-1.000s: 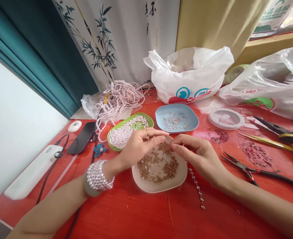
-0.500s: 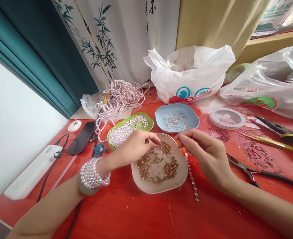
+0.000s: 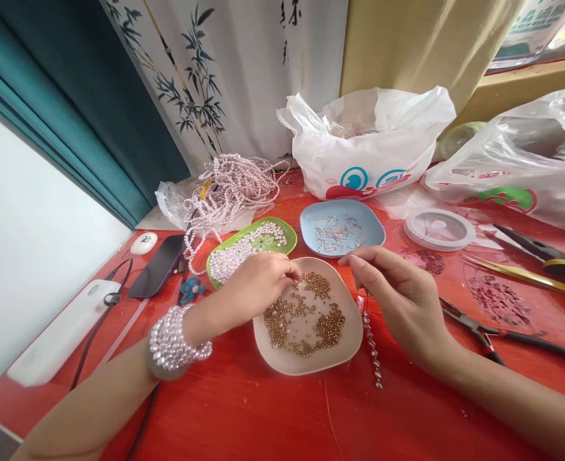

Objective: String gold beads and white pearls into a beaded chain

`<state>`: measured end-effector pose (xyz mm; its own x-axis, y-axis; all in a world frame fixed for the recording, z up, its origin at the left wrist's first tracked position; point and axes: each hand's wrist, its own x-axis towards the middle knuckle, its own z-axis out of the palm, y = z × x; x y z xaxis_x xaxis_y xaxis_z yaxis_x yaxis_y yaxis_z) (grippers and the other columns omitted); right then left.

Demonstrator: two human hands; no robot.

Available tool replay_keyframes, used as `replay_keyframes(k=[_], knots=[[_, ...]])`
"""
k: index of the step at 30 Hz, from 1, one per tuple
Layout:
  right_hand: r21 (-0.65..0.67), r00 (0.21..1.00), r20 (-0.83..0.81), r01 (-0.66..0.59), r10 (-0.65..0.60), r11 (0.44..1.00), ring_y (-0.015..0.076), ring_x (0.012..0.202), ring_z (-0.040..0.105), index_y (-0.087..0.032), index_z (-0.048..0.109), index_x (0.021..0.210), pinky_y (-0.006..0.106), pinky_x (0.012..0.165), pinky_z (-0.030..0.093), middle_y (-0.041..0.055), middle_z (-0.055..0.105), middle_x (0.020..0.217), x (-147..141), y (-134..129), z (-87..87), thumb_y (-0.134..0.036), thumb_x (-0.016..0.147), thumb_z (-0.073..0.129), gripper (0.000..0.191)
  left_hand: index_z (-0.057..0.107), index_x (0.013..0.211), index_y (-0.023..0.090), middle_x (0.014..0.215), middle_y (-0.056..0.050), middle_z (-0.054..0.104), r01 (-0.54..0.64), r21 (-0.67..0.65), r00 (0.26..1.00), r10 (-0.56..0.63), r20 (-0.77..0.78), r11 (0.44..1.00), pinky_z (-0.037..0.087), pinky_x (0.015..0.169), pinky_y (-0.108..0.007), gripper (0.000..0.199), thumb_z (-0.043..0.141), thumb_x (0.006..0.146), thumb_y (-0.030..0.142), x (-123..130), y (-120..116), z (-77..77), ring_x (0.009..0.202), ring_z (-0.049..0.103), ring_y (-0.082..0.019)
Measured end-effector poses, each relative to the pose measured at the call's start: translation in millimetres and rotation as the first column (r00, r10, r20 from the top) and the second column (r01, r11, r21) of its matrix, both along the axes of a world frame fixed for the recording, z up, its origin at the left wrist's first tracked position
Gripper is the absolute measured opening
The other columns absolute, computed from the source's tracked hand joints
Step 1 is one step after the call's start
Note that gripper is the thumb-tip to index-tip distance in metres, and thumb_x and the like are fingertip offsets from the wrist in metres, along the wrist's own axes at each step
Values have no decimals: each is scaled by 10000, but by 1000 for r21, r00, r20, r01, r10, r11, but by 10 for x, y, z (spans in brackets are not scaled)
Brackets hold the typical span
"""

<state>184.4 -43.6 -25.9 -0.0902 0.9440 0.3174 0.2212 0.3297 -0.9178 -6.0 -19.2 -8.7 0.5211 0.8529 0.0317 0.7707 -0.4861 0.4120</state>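
Left hand (image 3: 263,278) at a pale dish (image 3: 306,365) of gold beads (image 3: 330,324), right hand (image 3: 402,294) pinching above a hanging beaded strand (image 3: 372,349).

On the red worktop (image 3: 234,403), a green dish (image 3: 288,235) of pearly beads sits partly behind the left hand, which covers the pale dish's upper left edge; a blue dish (image 3: 344,211) of small metallic pieces lies beyond, and black-handled pliers (image 3: 487,331) are partly hidden by the right forearm. White plastic bags (image 3: 369,160) and heaped pearl strings (image 3: 239,186) stand at the back. The left fingertips are narrowly closed by the beads; whether they grip one, I cannot tell. The strand, shiny and knobbly, dangles under the right hand, just right of the pale dish.
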Motion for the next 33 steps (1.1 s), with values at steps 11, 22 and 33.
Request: replay_keyframes(k=[11,22,33], knots=[[-38,999,38,-17,19,999,104,516,436,-195,547,692,218,468,363,-21,480,572,-7,6,-2,-295,835,456,197,655,763,177,771,-45,615,99,10,993,-98,-61,995,357,660,-316,203,455,791,163,-13,-1,-44,747,537,-179],[-37,999,40,-28,30,999,103,536,447,-187,532,674,214,482,375,-18,484,593,-24,25,-5,-303,833,456,211,613,759,171,767,-44,595,0,-4,996,0,-93,1000,350,633,-307,142,486,762,233,47,-25,-28,760,500,-185],[29,985,159,-72,67,997,100,487,446,-163,540,631,216,457,353,-14,510,531,3,-13,-9,-234,805,433,216,592,774,124,723,-3,588,87,-619,629,439,642,781,429,541,-196,158,671,669,213,104,26,-42,628,536,-79]])
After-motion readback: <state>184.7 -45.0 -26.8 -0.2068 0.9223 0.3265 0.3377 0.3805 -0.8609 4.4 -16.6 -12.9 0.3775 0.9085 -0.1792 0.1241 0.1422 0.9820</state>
